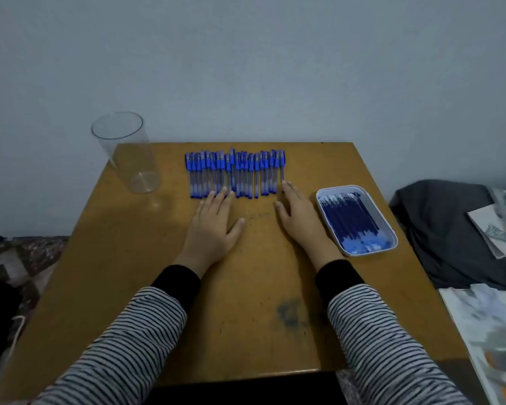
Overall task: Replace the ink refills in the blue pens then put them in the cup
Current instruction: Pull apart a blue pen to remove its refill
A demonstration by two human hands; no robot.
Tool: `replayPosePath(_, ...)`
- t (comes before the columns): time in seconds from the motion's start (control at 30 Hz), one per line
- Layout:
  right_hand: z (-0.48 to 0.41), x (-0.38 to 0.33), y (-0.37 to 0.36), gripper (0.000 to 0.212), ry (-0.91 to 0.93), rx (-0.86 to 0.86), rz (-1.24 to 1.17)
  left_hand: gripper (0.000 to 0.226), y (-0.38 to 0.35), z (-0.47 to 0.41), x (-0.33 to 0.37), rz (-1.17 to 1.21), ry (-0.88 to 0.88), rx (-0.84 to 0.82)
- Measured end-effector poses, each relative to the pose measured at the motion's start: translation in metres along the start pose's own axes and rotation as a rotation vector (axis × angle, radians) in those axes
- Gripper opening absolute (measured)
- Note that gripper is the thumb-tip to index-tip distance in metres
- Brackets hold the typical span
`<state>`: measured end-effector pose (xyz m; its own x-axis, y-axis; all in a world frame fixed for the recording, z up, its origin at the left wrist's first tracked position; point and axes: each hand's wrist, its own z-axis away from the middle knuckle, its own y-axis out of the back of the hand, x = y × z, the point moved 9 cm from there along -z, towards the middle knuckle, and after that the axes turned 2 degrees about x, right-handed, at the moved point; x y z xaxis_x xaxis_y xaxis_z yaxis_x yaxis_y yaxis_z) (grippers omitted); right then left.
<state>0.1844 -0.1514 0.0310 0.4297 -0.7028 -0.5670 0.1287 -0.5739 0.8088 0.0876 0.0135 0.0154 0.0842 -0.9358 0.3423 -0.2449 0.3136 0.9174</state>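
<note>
Clear glossy plastic cup [126, 153], scuffed matt wooden bench [246, 287], blue plastic pens [235, 173], glossy white tray [392, 232], striped knit sleeves [123, 346]

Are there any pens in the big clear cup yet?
No, the clear cup holds nothing; the pens lie in a row on the table.

one cup [123, 153], one refill tray [343, 188], two hands [214, 222] [300, 219], pens [235, 173] too crowded to count.

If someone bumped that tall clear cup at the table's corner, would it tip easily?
Probably yes: the cup is tall, narrow and empty, so likely light. It stands near the table edge, so it might fall off. Tipped, its round wall would likely roll.
</note>
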Motion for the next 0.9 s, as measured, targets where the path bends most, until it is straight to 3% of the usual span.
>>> replayPosePath(0.5, 0.005, 0.007, -0.002, 0.048, -0.002, 0.049, 0.027, 0.081, -0.006, -0.011, -0.007, -0.047, -0.014, 0.021)
replayPosePath(0.9, -0.010, 0.005, 0.018, 0.032, -0.125, 0.280, -0.115, 0.089, -0.007, -0.010, -0.007, -0.015, 0.012, -0.005)
